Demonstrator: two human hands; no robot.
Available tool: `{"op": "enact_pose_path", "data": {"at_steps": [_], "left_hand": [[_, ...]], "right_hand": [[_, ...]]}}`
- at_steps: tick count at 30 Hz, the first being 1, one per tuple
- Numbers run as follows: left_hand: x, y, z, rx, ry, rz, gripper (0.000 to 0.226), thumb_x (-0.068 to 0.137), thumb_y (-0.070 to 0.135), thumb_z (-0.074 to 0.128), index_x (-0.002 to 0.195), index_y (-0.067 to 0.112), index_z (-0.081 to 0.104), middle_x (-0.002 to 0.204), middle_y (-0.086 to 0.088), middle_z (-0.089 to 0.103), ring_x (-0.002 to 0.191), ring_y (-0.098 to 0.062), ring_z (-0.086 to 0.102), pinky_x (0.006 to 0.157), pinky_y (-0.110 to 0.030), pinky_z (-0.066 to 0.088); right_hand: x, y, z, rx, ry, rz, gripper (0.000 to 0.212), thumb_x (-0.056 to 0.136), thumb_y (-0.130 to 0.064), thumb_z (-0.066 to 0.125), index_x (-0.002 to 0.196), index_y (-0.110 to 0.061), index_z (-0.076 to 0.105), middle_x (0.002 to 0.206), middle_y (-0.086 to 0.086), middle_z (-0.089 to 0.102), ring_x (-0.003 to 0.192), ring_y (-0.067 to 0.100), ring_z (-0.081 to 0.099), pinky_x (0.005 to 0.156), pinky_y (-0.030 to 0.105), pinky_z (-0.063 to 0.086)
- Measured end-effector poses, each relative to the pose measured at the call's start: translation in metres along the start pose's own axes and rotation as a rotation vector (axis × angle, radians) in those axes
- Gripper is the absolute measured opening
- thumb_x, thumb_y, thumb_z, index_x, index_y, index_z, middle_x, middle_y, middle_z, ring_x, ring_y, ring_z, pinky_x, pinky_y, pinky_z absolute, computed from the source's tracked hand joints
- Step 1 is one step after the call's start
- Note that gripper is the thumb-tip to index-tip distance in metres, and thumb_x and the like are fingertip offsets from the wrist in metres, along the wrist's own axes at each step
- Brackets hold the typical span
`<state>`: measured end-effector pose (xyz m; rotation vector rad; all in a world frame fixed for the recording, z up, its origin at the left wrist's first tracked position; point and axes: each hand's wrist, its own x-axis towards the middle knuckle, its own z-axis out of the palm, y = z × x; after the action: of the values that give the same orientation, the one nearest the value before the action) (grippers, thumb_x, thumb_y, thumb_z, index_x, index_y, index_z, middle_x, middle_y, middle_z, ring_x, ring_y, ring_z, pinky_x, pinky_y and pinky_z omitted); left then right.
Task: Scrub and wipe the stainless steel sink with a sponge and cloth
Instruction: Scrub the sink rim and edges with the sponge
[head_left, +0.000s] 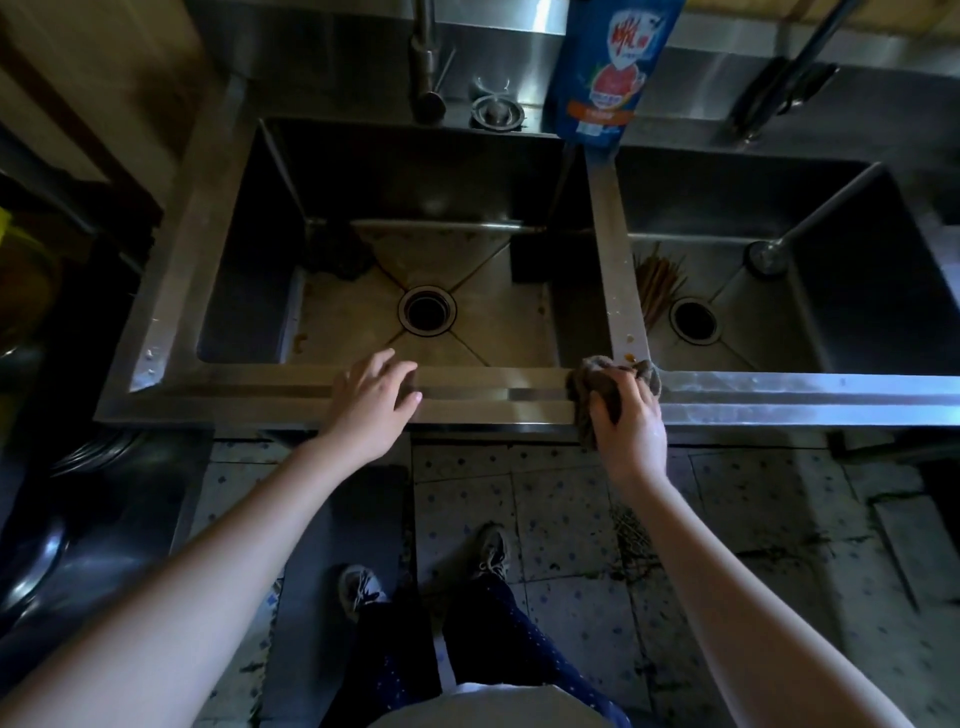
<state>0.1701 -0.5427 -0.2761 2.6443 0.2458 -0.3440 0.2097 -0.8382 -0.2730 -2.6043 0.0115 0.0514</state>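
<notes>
Two basins: left basin (249, 291) and right basin (857, 291) of one stainless steel sink, split by a divider (610, 249) running front to back.
Right grip (626, 421): curled round a brown cloth (592, 382), pressing it on the front rim (493, 395) just where the divider joins.
Left grip (371, 400): fingers spread and relaxed, resting on the same rim, holding nothing.
Key relation: rim's long axis left to right; duller stretch lying leftward of the cloth, between both grips; orange spot (615, 357) on the divider, touching the cloth's far edge.
Left basin contents: dark rag-like lump (337, 254) back left, dark block (527, 262) back right (possibly the sponge, too dim to tell), open drain (427, 310).
Right basin contents: bundle of chopsticks (657, 283) beside a second drain (693, 319).
</notes>
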Motion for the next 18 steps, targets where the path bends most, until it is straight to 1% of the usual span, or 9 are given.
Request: {"op": "enact_pose_path", "data": {"at_steps": [2, 5, 8, 11, 15, 18], "left_hand": [[0.002, 0.006, 0.002, 0.000, 0.001, -0.003, 0.042, 0.093, 0.038, 0.047, 0.132, 0.025, 0.044, 0.149, -0.005, 0.028, 0.134, -0.032, 0.028, 0.109, -0.049, 0.025], [0.007, 0.016, 0.005, -0.035, -0.005, -0.005, 0.041, 0.093, 0.035, 0.049, 0.131, 0.022, 0.046, 0.149, -0.006, 0.029, 0.135, -0.032, 0.029, 0.110, -0.050, 0.027], [0.012, 0.024, 0.007, -0.064, 0.000, 0.001, 0.040, 0.093, 0.032, 0.050, 0.130, 0.018, 0.049, 0.148, -0.009, 0.031, 0.134, -0.032, 0.032, 0.109, -0.051, 0.028], [0.016, 0.032, 0.009, -0.069, 0.019, -0.002, 0.038, 0.094, 0.031, 0.049, 0.129, 0.017, 0.050, 0.147, -0.010, 0.032, 0.134, -0.032, 0.032, 0.110, -0.051, 0.027], [0.022, 0.041, 0.012, -0.044, 0.029, -0.019, 0.038, 0.095, 0.032, 0.046, 0.131, 0.018, 0.048, 0.148, -0.009, 0.031, 0.136, -0.030, 0.030, 0.112, -0.050, 0.023], [0.024, 0.046, 0.013, -0.048, 0.038, -0.032, 0.038, 0.095, 0.033, 0.045, 0.130, 0.019, 0.048, 0.149, -0.008, 0.030, 0.136, -0.029, 0.029, 0.112, -0.051, 0.024]], "right_hand": [[-0.004, -0.009, 0.007, 0.001, -0.023, -0.027, 0.035, 0.090, -0.024, 0.056, 0.124, -0.016, 0.053, 0.124, 0.006, 0.059, 0.116, 0.025, 0.051, 0.098, 0.040, 0.046], [-0.011, -0.030, 0.021, -0.003, -0.085, -0.120, 0.039, 0.089, -0.031, 0.056, 0.126, -0.020, 0.052, 0.129, 0.002, 0.058, 0.121, 0.021, 0.051, 0.102, 0.040, 0.046], [-0.015, -0.052, 0.034, 0.004, -0.116, -0.196, 0.039, 0.089, -0.034, 0.054, 0.126, -0.022, 0.053, 0.130, 0.002, 0.058, 0.125, 0.025, 0.050, 0.103, 0.042, 0.046], [-0.016, -0.063, 0.042, -0.027, -0.146, -0.270, 0.039, 0.090, -0.035, 0.052, 0.126, -0.021, 0.054, 0.127, 0.003, 0.060, 0.125, 0.030, 0.048, 0.107, 0.043, 0.041], [-0.010, -0.050, 0.032, -0.046, -0.133, -0.361, 0.035, 0.090, -0.036, 0.051, 0.122, -0.022, 0.057, 0.120, -0.001, 0.063, 0.117, 0.024, 0.054, 0.101, 0.038, 0.044], [-0.004, -0.025, 0.018, -0.063, -0.107, -0.381, 0.035, 0.087, -0.033, 0.055, 0.120, -0.023, 0.057, 0.120, -0.001, 0.063, 0.115, 0.022, 0.056, 0.104, 0.039, 0.043]]}}
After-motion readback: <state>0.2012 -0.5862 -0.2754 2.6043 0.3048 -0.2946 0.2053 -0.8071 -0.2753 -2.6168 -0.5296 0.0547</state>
